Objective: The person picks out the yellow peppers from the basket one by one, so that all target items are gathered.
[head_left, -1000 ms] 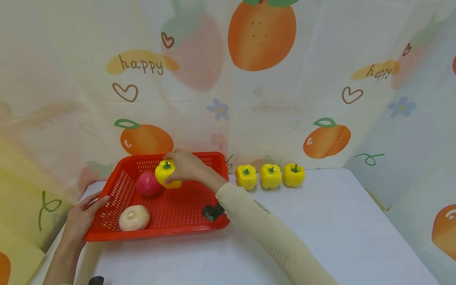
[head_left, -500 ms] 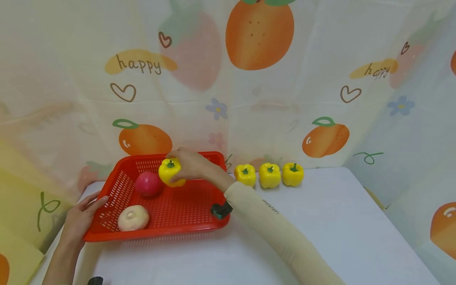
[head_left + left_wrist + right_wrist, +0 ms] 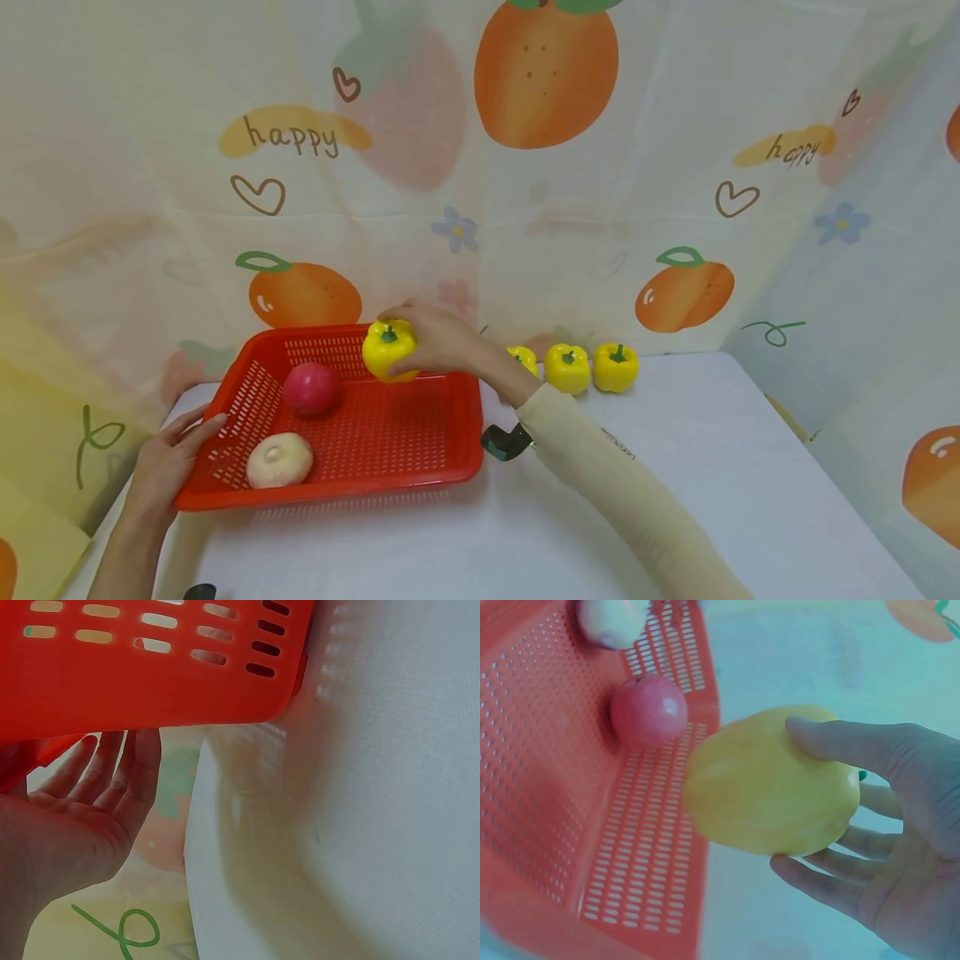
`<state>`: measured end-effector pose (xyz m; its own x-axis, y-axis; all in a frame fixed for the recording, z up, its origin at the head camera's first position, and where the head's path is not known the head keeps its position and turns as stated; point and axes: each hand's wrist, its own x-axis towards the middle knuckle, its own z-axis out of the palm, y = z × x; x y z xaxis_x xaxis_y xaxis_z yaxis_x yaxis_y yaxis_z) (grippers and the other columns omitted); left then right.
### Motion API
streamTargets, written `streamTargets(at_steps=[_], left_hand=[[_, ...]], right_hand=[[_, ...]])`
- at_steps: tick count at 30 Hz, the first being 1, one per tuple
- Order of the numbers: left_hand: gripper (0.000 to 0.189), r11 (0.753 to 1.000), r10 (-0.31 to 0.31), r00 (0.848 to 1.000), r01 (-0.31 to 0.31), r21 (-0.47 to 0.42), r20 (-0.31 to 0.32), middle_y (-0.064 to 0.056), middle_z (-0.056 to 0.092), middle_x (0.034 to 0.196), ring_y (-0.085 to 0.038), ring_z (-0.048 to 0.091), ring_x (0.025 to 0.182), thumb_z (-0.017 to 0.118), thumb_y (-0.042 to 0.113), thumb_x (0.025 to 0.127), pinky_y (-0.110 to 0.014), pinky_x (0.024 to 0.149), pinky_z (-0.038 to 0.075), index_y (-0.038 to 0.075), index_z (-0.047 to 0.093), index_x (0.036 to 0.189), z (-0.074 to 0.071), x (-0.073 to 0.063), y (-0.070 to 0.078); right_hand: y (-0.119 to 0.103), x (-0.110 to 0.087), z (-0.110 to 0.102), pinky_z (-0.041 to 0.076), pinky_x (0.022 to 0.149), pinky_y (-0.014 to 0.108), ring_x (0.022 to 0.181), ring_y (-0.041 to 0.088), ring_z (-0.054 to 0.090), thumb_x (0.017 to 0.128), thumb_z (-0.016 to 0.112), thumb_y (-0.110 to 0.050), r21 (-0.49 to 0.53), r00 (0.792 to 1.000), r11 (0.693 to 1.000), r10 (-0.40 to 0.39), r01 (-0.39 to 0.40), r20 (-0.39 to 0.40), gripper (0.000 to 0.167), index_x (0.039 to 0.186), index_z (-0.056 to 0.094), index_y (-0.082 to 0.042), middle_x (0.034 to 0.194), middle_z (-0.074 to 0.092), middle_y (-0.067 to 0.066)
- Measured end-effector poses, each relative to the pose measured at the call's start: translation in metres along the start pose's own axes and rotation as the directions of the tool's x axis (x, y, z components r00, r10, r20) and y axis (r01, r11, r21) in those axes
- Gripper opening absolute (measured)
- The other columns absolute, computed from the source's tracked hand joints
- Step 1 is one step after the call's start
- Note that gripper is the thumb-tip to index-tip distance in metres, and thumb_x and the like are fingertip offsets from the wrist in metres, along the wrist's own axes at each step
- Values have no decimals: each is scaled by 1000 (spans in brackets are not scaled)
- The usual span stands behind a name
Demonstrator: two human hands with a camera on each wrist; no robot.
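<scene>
My right hand [image 3: 442,337] grips a yellow bell pepper [image 3: 384,350] with a green stem, above the back rim of a red plastic basket [image 3: 330,492]. In the right wrist view, the thumb lies on one side of the bell pepper [image 3: 765,787] and the fingers on the other. My left hand [image 3: 165,467] holds the basket's left rim, thumb on top and fingers partly hidden under and outside it. Inside the basket are a pinkish-red round fruit [image 3: 311,389] and a cream-coloured, mushroom-like round thing [image 3: 280,461] with a central knob.
Three more yellow bell peppers stand in a row right of the basket; the nearest pepper [image 3: 522,358] is partly behind my right wrist, and the farthest pepper [image 3: 616,367] stands at the right end. The white table [image 3: 675,467] meets a fruit-print curtain [image 3: 540,208] behind.
My right hand has carried the yellow bell pepper to the right and slightly up, from over the basket's inside to its back rim. My left hand stays on the basket.
</scene>
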<state>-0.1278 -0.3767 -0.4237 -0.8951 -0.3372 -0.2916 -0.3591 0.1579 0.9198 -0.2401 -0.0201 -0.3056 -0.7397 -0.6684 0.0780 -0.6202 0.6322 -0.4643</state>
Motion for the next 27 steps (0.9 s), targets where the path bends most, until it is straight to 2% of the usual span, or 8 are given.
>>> streamTargets(at_steps=[12, 21, 27], left_hand=[[87, 999, -4, 1000, 4, -37, -2, 30, 57, 80, 0, 63, 70, 66, 50, 89, -22, 63, 56, 8, 26, 155, -1, 1, -2], [89, 999, -2, 1000, 2, -38, 4, 30, 56, 80, 0, 63, 70, 65, 50, 90, -23, 63, 56, 7, 23, 155, 0, 1, -1], [90, 999, -2, 1000, 3, -39, 7, 30, 56, 80, 0, 63, 71, 65, 51, 90, -22, 63, 56, 7, 22, 155, 0, 1, -1]], right_hand=[[27, -21, -26, 44, 98, 30, 113, 17, 46, 78, 84, -30, -6, 999, 1000, -13, 13, -43, 69, 138, 55, -14, 133, 47, 4], [35, -25, -31, 36, 111, 38, 134, 24, 40, 79, 83, -28, -1, 1000, 1000, 11, -11, -25, 70, 140, 53, -12, 145, 43, 7], [42, -28, -33, 34, 112, 38, 136, 24, 38, 79, 83, -28, 4, 1000, 1000, 3, -3, -31, 71, 140, 53, -10, 147, 44, 7]])
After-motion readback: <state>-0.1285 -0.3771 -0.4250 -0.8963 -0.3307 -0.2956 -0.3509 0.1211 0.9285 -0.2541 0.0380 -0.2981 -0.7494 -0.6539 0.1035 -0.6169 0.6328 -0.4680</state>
